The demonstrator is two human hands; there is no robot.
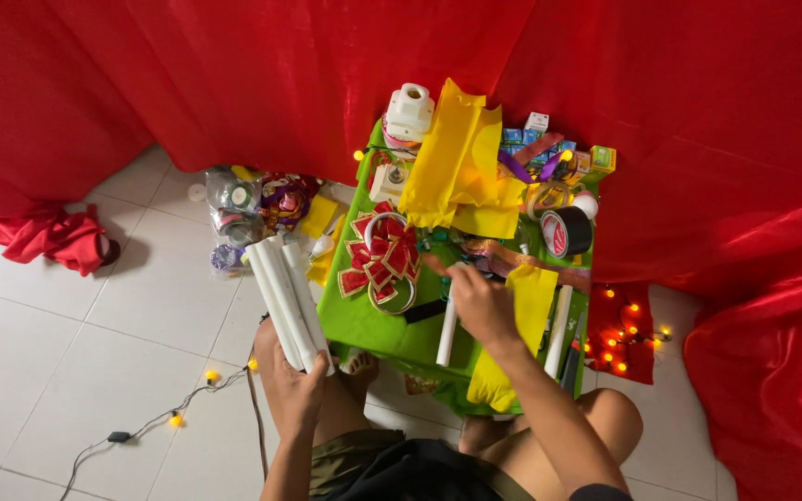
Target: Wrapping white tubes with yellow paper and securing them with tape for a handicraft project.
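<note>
While a crumpled red cloth (58,237) lies far left on the white tiled floor (67,315), a dark cord with small glowing bulbs (178,419) trails across the tiles toward the seated person's knees. Just right of that, the left hand (294,385) is closed around the lower end of a bundle of white tubes (285,297), fingers wrapped over it; the tubes slant up and to the left, their upper ends beside a clear bag of ribbon rolls (239,218) on the floor. The bundle overlaps the left edge of a low green table (355,320).

On the table, just right of the bundle, sits a round wreath of red and gold folded pieces (382,260). Further right, the right hand (480,301) rests loosely curled, forefinger pointing toward the wreath, its palm over the upper part of another white tube (446,339) lying upright on the table; whether it grips that tube I cannot tell. A sheet of yellow paper (522,325) lies immediately right of this hand, and a further white tube (560,329) just beyond. Folded yellow paper (457,162) covers the table's far side, with a black tape roll (566,232) to its right. Red string lights (624,339) glow on the floor at the right, against the red drape (744,186).
</note>
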